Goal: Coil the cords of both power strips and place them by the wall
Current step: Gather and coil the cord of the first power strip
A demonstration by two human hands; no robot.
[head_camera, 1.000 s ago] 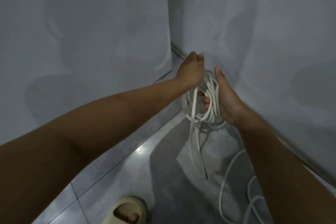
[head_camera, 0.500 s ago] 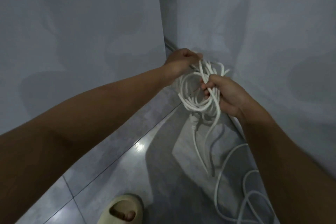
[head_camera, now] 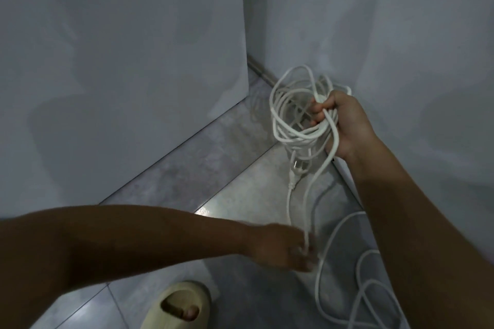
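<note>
Pale grey left wall (head_camera: 120,61), ending at a narrow recess (head_camera: 252,21); plain grey right wall (head_camera: 401,35), soft shadows across both; glossy grey tiled floor (head_camera: 181,176), dark grout lines (head_camera: 235,177), one small bright glare (head_camera: 204,211); dim light

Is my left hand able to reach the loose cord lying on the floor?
Probably yes: the left hand holds a hanging strand, and the loose cord lies right beside it, nothing between.
</note>
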